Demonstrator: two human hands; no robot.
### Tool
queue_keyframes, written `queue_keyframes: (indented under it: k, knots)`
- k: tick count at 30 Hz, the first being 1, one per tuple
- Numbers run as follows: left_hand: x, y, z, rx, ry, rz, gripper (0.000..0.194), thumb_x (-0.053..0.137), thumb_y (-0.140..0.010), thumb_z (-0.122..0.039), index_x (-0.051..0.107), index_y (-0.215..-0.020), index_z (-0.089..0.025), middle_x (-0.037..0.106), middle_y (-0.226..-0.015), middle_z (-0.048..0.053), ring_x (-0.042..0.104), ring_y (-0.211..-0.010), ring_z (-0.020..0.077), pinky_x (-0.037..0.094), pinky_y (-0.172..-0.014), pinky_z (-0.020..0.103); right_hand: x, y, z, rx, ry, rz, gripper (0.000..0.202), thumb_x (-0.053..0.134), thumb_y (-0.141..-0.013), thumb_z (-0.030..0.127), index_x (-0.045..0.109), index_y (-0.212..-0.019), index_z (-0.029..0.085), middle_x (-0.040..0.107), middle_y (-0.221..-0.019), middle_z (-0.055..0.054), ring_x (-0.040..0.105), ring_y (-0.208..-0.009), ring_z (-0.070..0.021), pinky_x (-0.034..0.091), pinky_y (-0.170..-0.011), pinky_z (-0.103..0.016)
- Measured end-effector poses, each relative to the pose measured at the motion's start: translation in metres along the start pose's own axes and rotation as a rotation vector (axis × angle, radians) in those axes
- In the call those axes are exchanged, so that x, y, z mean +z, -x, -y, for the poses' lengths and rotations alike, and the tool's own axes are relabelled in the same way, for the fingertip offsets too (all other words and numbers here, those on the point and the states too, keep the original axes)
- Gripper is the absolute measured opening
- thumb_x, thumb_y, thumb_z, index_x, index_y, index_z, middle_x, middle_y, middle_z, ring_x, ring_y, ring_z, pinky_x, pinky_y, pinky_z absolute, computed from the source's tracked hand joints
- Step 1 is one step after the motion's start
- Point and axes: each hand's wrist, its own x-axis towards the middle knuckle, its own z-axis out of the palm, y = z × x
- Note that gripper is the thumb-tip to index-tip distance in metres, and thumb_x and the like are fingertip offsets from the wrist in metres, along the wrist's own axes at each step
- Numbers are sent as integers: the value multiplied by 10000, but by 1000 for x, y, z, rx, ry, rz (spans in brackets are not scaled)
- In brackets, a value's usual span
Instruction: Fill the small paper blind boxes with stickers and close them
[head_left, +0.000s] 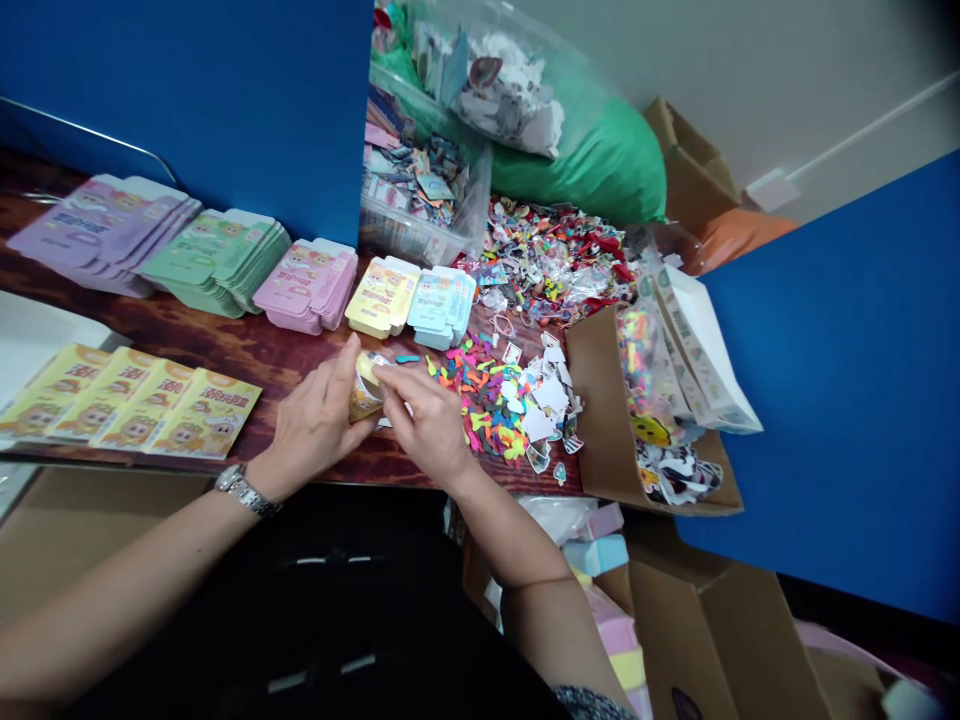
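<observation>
My left hand (pixel 319 415) is wrapped around a small yellow printed box (pixel 366 385), held just above the table's front part. At the box's upper end, the fingers of my right hand (pixel 426 415) are bent and pressed against its yellow flap. My hands partly cover the box, so its inside does not show. Just right of my right hand lies a pile of small colourful balloons (pixel 487 400), with white cut-out stickers (pixel 551 390) beside it. Several filled-looking yellow boxes (pixel 202 412) lie overlapping in a row to the left of my left hand.
Flat box stacks line the back: purple (pixel 97 225), green (pixel 214 255), pink (pixel 307 280), yellow (pixel 382 293) and blue (pixel 441 302). Behind the balloons are a heap of small trinkets (pixel 559 255) and a clear bin (pixel 427 190). A cardboard box (pixel 600 400) stands right; blue panels (pixel 187 90) border the table.
</observation>
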Motion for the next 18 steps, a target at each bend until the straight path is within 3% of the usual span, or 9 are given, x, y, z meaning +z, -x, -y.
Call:
queue_keyframes:
  k: [7, 11, 14, 16, 18]
  knots:
    - [-3, -1, -1, 45, -183, 51, 1122, 635, -918, -477, -94, -1622, 5, 632, -1133, 227, 677, -893, 326, 515, -608, 351, 28, 21, 5, -79, 164, -68, 484, 399, -1049, 135, 573, -1498, 180, 668, -1433, -71, 632, -1356, -169, 506, -1196, -325]
    - [-3, 3, 4, 61, -169, 87, 1017, 596, -935, -360, -52, -1637, -12, 648, -1072, 202, 683, -849, 306, 487, -540, 337, 42, 26, -3, -54, 34, -99, 420, 458, -1056, 223, 624, -1436, 159, 678, -1418, -103, 609, -1383, -186, 466, -1230, -347]
    - [-8, 3, 15, 133, -49, 21, 1074, 673, -918, -450, -18, -1666, -107, 613, -1297, 258, 681, -1076, 384, 595, -817, 478, 42, 20, -21, 154, -226, -118, 367, 550, -1025, 334, 676, -1346, 209, 688, -1404, -90, 615, -1364, -203, 466, -1221, -388]
    - [-11, 2, 22, 140, 120, -42, 1233, 770, -829, -577, -35, -1673, -180, 492, -1499, 271, 563, -1323, 459, 503, -1067, 647, 41, 13, -31, 400, -474, -255, 416, 617, -979, 444, 663, -1328, 222, 695, -1381, -90, 654, -1293, -219, 529, -1150, -413]
    - [-11, 1, 24, 68, 328, -51, 1321, 787, -790, -637, -124, -1659, -239, 356, -1625, 244, 433, -1476, 440, 425, -1180, 663, 44, 7, -35, 601, -742, -363, 530, 690, -909, 545, 636, -1326, 220, 702, -1354, -89, 687, -1212, -226, 587, -1058, -413]
